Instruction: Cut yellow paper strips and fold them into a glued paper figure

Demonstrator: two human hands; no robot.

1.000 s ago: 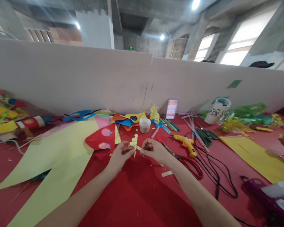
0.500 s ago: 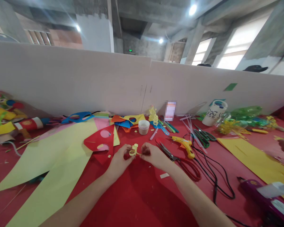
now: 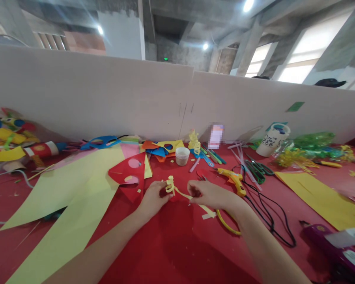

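Note:
My left hand (image 3: 154, 196) pinches a yellow paper strip (image 3: 170, 185) whose end is curled into small loops above the fingertips. A thin length of the strip runs right to my right hand (image 3: 208, 193), whose fingers are closed around it, and a pale tail shows beyond them. Below the right wrist is a curved yellow band (image 3: 227, 225); the red-handled scissors are mostly hidden by that hand and arm. A white cup (image 3: 182, 156) stands beyond the hands. Near it is a spiralled yellow paper piece (image 3: 194, 142).
Left lie large pale yellow sheets (image 3: 62, 197) and a red cut-out (image 3: 128, 171). To the right are a yellow glue gun (image 3: 232, 179) with a black cord, green-handled scissors (image 3: 257, 169), a white holder (image 3: 270, 142) and a purple device (image 3: 322, 244). A white partition (image 3: 106, 94) stands behind.
My right hand has moved right, away from the left hand, and a longer length of strip now stretches between them. It now covers much of the scissors. The view has shifted slightly.

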